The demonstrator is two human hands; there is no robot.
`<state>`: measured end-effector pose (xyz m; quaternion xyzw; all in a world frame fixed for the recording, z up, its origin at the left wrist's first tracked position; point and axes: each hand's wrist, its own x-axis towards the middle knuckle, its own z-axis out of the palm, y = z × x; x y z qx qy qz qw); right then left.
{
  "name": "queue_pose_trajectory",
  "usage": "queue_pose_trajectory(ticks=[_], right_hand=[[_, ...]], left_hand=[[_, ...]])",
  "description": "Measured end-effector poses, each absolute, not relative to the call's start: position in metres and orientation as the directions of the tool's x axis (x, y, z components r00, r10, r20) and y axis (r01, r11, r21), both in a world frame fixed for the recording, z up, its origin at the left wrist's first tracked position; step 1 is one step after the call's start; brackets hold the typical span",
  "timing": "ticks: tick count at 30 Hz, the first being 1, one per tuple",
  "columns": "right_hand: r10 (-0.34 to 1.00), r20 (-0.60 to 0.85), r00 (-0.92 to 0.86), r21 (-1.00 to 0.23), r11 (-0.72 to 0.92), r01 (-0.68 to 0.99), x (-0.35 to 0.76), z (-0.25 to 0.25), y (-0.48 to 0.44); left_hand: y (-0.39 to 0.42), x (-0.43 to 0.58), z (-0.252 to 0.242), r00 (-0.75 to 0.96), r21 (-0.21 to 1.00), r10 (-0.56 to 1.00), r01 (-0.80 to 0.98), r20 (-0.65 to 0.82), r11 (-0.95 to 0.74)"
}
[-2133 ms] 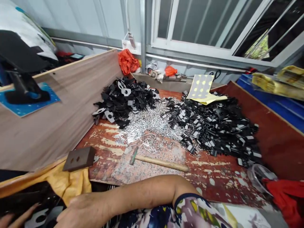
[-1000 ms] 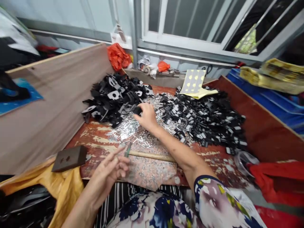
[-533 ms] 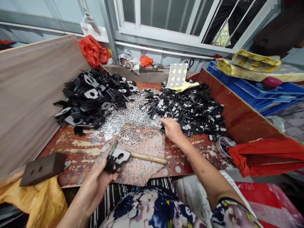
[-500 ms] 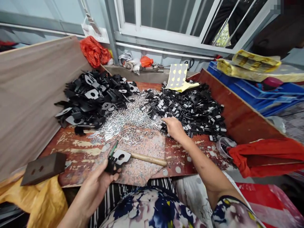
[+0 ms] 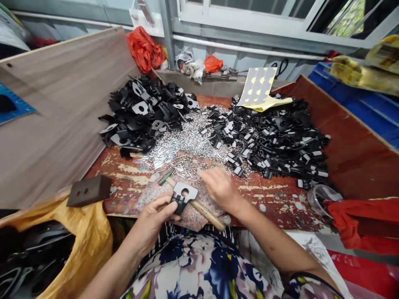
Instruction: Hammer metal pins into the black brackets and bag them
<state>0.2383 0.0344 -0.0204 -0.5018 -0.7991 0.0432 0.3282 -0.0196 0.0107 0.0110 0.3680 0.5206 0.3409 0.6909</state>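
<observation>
My left hand [image 5: 157,216] is closed on a black plastic part [image 5: 188,192] with a flat grey face and a round hole, held low above the table's front. My right hand [image 5: 220,187] is closed in a pinch to the right of that part, apart from it; what its fingertips hold is too small to make out. Beneath the held part a wooden handle [image 5: 208,215] lies on a worn speckled board [image 5: 146,198]. Just beyond the left hand is a slim green and dark tool [image 5: 166,177]. Loose metal pins [image 5: 174,145] are heaped beyond both hands.
Large black parts [image 5: 146,112] pile up at the left, small black pieces [image 5: 280,137] at the right. A yellow-backed sheet [image 5: 258,87] lies on the right pile. Side boards [image 5: 62,91] wall the table. A brown block [image 5: 89,191] and a clear cup [image 5: 321,197] sit near its front corners.
My right hand has moved from the edge of the small black pieces toward me and the held part. My left hand has turned the part slightly. The camera view has shifted.
</observation>
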Motion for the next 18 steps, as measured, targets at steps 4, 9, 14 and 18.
queue_pose_trajectory(ticks=[4, 9, 14, 18], right_hand=[[0.871, 0.435, -0.228, -0.472, 0.436, 0.766, 0.221, -0.04, 0.011], [0.911, 0.409, 0.05, -0.71, 0.283, 0.645, 0.226, -0.024, 0.007], [0.874, 0.485, -0.02, -0.667, 0.385, 0.638, 0.202, 0.001, 0.003], [0.862, 0.505, -0.043, -0.653, 0.414, 0.634, 0.184, 0.001, -0.002]], left_hand=[[0.012, -0.014, 0.01, 0.27, 0.879, 0.865, -0.11, -0.423, 0.465], [0.008, -0.014, 0.008, 0.311, 0.88, 0.858, -0.116, -0.409, 0.461], [0.004, 0.007, 0.009, 0.373, 0.837, 0.829, -0.197, -0.417, 0.51], [0.003, 0.016, 0.011, 0.401, 0.829, 0.843, -0.281, -0.357, 0.484]])
